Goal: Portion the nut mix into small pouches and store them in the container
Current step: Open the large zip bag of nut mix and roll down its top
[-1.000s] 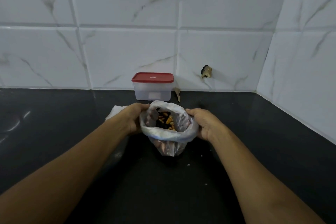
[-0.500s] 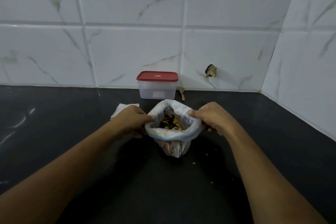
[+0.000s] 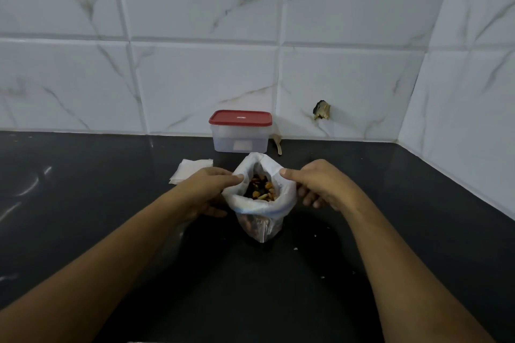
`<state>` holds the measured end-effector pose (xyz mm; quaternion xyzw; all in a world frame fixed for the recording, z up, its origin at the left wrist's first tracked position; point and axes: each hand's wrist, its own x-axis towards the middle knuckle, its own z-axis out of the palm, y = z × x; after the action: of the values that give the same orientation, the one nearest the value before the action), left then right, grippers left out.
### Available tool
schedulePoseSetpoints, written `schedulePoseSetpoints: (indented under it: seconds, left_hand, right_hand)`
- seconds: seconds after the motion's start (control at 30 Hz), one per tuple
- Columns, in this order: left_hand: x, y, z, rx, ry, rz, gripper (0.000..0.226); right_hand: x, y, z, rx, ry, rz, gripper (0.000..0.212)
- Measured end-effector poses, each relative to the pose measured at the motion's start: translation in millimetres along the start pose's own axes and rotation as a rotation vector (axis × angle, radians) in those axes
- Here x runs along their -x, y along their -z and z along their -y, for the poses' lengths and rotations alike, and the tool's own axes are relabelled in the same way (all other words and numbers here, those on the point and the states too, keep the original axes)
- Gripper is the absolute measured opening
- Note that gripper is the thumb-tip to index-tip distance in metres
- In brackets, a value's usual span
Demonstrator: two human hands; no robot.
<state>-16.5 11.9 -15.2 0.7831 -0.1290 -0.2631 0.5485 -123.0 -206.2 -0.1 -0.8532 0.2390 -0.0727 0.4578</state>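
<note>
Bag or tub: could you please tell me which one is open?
The plastic bag, its rim rolled down; the tub behind has its red lid on.

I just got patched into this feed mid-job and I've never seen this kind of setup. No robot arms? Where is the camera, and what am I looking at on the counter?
There is no machine here: a person works with two bare hands. The one picture comes from a wide-angle camera on the person's head, looking forward and down, so both arms reach in from the bottom corners. The left hand and the right hand each pinch the rolled-down rim of a clear plastic bag that stands on the dark counter. Inside it lies the nut mix. Behind the bag, by the tiled wall, stands a clear container with its red lid on. Left of the bag lies a stack of white flat pieces, possibly the pouches.
</note>
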Motion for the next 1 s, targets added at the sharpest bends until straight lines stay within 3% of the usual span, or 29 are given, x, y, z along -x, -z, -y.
schedulePoseSetpoints:
  seconds: [0.13,0.37,0.5,0.6,0.7,0.9,1.0]
  left_hand:
    - [16,5,-2,-0.056,0.008,0.010,0.023]
    - [11,-11,1,0.460,-0.009,-0.102,0.030]
    - [17,-14,4,0.397,-0.061,-0.111,0.024]
    - [27,-3,0,0.295,-0.054,-0.033,0.022]
    - [34,6,-8,0.342,-0.057,0.037,0.023]
    - [38,4,-24,0.249,-0.126,0.027,0.024]
    - [44,-4,-16,0.168,-0.129,0.089,0.016]
  right_hand:
    - [7,2,4,-0.141,-0.027,0.166,0.030]
    - [7,-9,5,-0.593,-0.126,0.193,0.018]
    - [7,-17,2,-0.753,-0.160,0.225,0.020]
    - [11,-21,4,-0.724,-0.144,0.177,0.020]
    - [18,-20,10,-0.600,-0.081,0.084,0.027]
    - [32,-4,20,-0.608,-0.057,0.118,0.018]
    - [40,-6,13,-0.379,-0.046,0.177,0.037]
